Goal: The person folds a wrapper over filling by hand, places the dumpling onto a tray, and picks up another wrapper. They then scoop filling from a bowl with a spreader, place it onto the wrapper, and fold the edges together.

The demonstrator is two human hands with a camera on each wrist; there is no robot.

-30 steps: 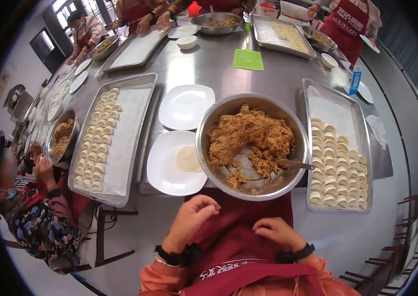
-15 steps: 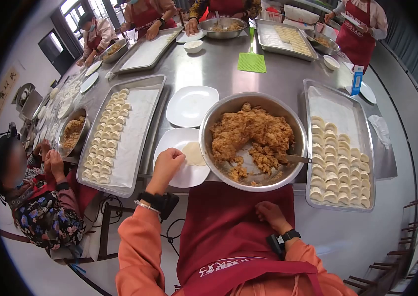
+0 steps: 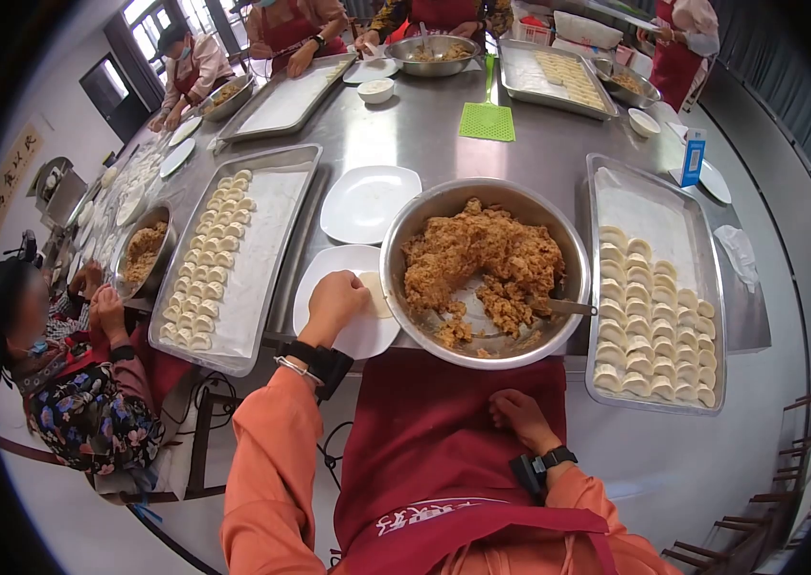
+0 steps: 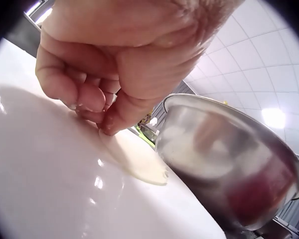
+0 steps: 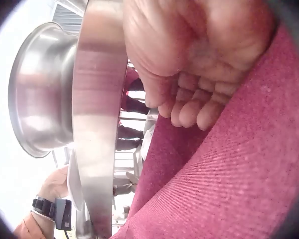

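My left hand (image 3: pixel 336 305) is over the near white plate (image 3: pixel 374 335). In the left wrist view its thumb and fingertips pinch the edge of a thin round dumpling wrapper (image 4: pixel 137 158) that lies on the plate. Part of the wrapper is hidden behind the hand in the head view. Loosely curled and holding nothing, my right hand (image 3: pixel 520 418) hangs in front of the dark red apron (image 5: pixel 224 174), below the table edge. Just right of the plate stands a steel bowl (image 3: pixel 578 331) of brown filling (image 3: pixel 482 244), with a utensil handle (image 3: pixel 566 308) sticking out.
Trays of folded dumplings flank the work area, one left (image 3: pixel 262 287) and one right (image 3: pixel 654 196). A second white plate (image 3: pixel 370 204) lies behind the first. A green fly swatter (image 3: pixel 488 122) is farther back. Several people in aprons work around the table; one person (image 3: pixel 89 402) sits left.
My left hand has moved from in front of the apron up and forward to the wrapper on the plate and now pinches its edge. The right hand stays low by the apron.
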